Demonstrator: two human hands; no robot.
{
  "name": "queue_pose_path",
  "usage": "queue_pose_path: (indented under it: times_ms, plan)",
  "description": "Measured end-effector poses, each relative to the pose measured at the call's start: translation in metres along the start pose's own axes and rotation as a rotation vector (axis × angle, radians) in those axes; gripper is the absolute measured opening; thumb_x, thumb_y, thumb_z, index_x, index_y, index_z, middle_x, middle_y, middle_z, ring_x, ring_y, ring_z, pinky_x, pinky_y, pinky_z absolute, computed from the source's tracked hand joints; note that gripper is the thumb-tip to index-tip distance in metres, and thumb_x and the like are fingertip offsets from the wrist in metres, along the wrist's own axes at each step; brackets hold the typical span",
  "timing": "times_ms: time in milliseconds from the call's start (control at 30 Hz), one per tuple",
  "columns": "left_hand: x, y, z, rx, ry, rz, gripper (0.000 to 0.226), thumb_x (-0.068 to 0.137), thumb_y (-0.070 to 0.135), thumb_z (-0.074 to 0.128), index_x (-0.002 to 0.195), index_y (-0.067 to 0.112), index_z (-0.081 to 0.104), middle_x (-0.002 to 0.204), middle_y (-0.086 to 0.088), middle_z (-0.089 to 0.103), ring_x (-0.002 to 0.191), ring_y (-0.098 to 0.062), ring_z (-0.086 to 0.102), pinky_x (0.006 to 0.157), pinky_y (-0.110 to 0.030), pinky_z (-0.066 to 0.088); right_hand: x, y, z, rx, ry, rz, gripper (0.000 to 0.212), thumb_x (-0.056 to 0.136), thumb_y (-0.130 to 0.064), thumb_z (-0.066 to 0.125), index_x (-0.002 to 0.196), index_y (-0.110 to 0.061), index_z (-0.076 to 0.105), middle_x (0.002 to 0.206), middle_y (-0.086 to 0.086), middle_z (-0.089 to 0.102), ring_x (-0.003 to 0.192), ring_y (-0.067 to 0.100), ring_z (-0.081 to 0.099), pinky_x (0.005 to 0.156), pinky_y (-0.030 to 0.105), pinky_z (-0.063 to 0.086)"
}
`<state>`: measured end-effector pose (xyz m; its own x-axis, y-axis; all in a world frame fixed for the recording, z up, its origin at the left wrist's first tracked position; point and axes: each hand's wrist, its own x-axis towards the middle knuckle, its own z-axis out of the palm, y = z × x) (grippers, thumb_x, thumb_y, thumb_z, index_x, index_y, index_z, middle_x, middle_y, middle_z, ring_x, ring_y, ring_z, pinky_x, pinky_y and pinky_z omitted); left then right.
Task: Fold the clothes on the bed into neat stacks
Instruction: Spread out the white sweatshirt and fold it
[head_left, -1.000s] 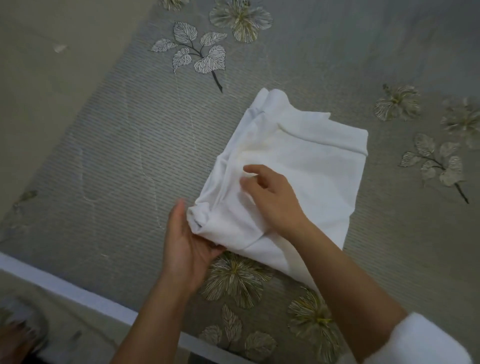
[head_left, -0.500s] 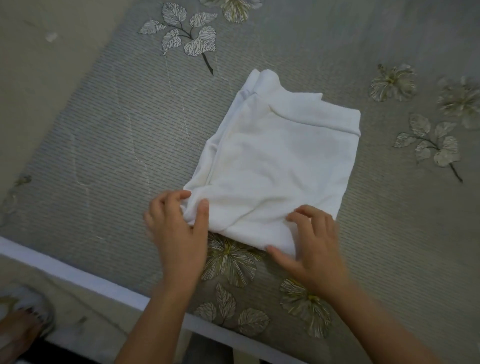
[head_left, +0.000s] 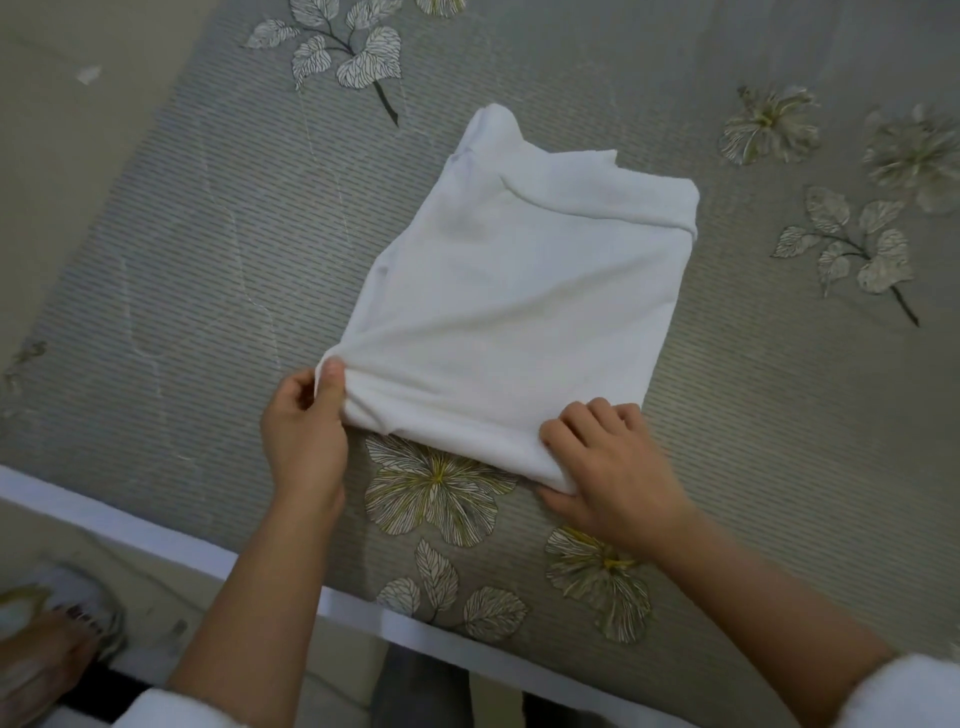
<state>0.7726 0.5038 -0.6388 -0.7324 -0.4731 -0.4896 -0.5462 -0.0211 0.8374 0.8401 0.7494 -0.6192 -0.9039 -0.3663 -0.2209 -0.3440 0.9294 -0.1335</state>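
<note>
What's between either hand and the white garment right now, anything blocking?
Nothing visible. The left hand already pinches the near-left corner of the white garment, and the right hand grips its near-right corner. Only the bedspread lies beneath.

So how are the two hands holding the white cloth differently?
The left hand pinches the near-left corner of the white cloth between thumb and fingers; the right hand curls its fingers over the near-right corner. The left pulls creases into the cloth; by the right it lies smoother. Both hold its near edge.
</note>
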Motion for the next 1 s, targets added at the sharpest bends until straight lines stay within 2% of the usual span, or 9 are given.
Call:
queue_pose_path:
  times_ms: [67,167,267,433,600,733,833,900,1000]
  plan:
    - [-0.001,0.002,0.000,0.026,-0.001,0.009,0.011,0.090,0.031,0.063,0.086,0.024,0.056,0.094,0.005,0.063,0.080,-0.003,0.059,0.062,-0.011,0.047,-0.004,0.000,0.001,-0.034,-0.022,0.039,0.044,0.060,-0.041,0.071,0.093,-0.016,0.055,0.088,0.002,0.054,0.078,0.025,0.050,0.068,0.038,0.036]
    - [-0.010,0.003,-0.002,0.016,-0.065,-0.192,0.044,0.084,0.040,0.069,0.114,0.021,0.044,0.111,0.001,0.058,0.092,-0.015,0.063,0.063,-0.030,0.056,-0.011,-0.002,0.008,-0.072,-0.058,0.071,0.055,0.055,-0.038,0.071,0.102,-0.016,0.052,0.097,0.003,0.053,0.087,0.026,0.049,0.076,0.043,0.036]
    - [-0.026,0.001,0.001,0.013,-0.185,-0.358,0.060,0.076,0.032,0.077,0.121,0.018,0.040,0.115,-0.004,0.060,0.094,-0.023,0.067,0.067,-0.038,0.058,-0.013,-0.002,0.010,-0.120,-0.114,0.085,0.067,0.051,-0.037,0.081,0.109,-0.014,0.055,0.102,0.007,0.056,0.092,0.028,0.052,0.077,0.046,0.042]
    - [-0.041,-0.003,0.017,-0.172,-0.147,-0.330,0.048,0.087,0.013,0.066,0.128,0.017,0.042,0.122,-0.001,0.060,0.104,-0.018,0.064,0.074,-0.030,0.055,0.004,-0.009,-0.009,-0.128,-0.179,0.107,0.042,0.052,-0.017,0.076,0.089,-0.007,0.059,0.083,0.011,0.058,0.070,0.031,0.055,0.058,0.037,0.043]
    - [-0.024,0.011,0.004,-0.202,-0.043,-0.207,0.034,0.086,0.016,0.058,0.120,0.020,0.055,0.108,0.000,0.069,0.098,-0.018,0.066,0.080,-0.037,0.054,-0.004,-0.061,-0.023,0.321,-0.308,-0.030,0.045,0.068,-0.032,0.067,0.103,-0.010,0.049,0.098,0.009,0.052,0.086,0.028,0.050,0.073,0.034,0.040]
    - [-0.014,0.008,-0.022,0.045,-0.008,-0.095,0.025,0.090,0.033,0.057,0.114,0.028,0.061,0.104,0.005,0.067,0.088,-0.008,0.063,0.067,-0.026,0.048,-0.007,-0.101,-0.022,0.752,-0.533,-0.098,0.051,0.083,-0.045,0.065,0.125,-0.020,0.051,0.119,0.004,0.055,0.111,0.023,0.051,0.092,0.030,0.041]
    - [-0.009,0.004,-0.030,0.160,-0.003,0.006,0.037,0.093,0.037,0.055,0.129,0.027,0.051,0.108,0.010,0.061,0.089,0.001,0.058,0.070,-0.020,0.046,0.012,-0.082,-0.021,0.773,-0.316,-0.005,0.035,0.092,-0.026,0.059,0.125,-0.012,0.058,0.122,0.007,0.059,0.115,0.023,0.052,0.098,0.028,0.036]
    - [-0.014,0.003,-0.028,0.278,0.005,0.103,0.046,0.092,0.037,0.056,0.134,0.023,0.044,0.115,0.004,0.057,0.097,-0.008,0.058,0.078,-0.027,0.049,0.031,-0.053,-0.026,0.747,-0.043,0.191,0.031,0.091,-0.015,0.060,0.120,-0.007,0.060,0.117,0.010,0.060,0.110,0.027,0.054,0.093,0.023,0.034]
    - [-0.033,-0.002,-0.019,0.319,-0.034,0.199,0.056,0.093,0.035,0.054,0.143,0.023,0.032,0.134,0.000,0.046,0.116,-0.016,0.051,0.094,-0.036,0.045,0.058,-0.006,-0.033,0.529,0.262,0.454,0.045,0.087,-0.021,0.065,0.127,-0.006,0.052,0.129,0.011,0.053,0.119,0.032,0.046,0.100,0.032,0.029]
